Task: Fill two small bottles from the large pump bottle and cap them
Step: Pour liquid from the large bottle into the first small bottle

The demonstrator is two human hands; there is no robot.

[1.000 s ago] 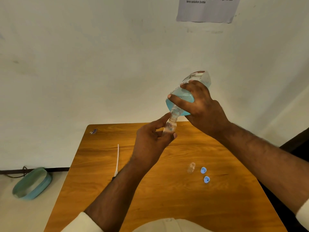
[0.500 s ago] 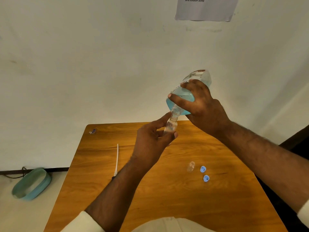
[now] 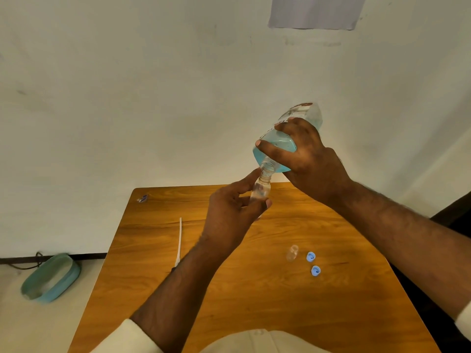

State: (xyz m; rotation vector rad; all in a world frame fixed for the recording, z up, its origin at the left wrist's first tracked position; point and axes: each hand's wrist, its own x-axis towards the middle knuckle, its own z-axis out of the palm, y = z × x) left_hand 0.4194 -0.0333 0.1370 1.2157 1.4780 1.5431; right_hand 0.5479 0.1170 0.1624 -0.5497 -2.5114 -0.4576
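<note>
A wooden table (image 3: 254, 296) stands pushed up against a pale wall (image 3: 127, 98), its grain running across in warm orange-brown. High on the wall hangs a sheet of paper (image 3: 316, 11) with print I can only partly read. Down on the floor to the left lies a teal basin (image 3: 51, 278), tilted against the skirting, with a dark cable beside it.

My right hand (image 3: 308, 159) grips the large bottle (image 3: 283, 141) around its body, fingers and thumb wrapped over it, and holds it tipped neck-down above the far part of the table. Blue liquid has pooled toward the shoulder and neck; the upper end looks clear. Its open mouth meets the mouth of the small bottle (image 3: 261, 191), which my left hand (image 3: 234, 212) pinches upright between thumb and fingers — how much liquid is inside it I cannot tell.

On the table to the right stands a second small bottle (image 3: 292, 253), clear and uncapped, and just beside it lie two blue caps (image 3: 310, 256), one nearer me than the other. To the left lies a white pump tube (image 3: 180, 240), partly hidden by my left forearm. A small scrap (image 3: 142, 198) sits at the far left corner. My arms cross over the middle of the table, pale sleeves at the wrists' far ends.
</note>
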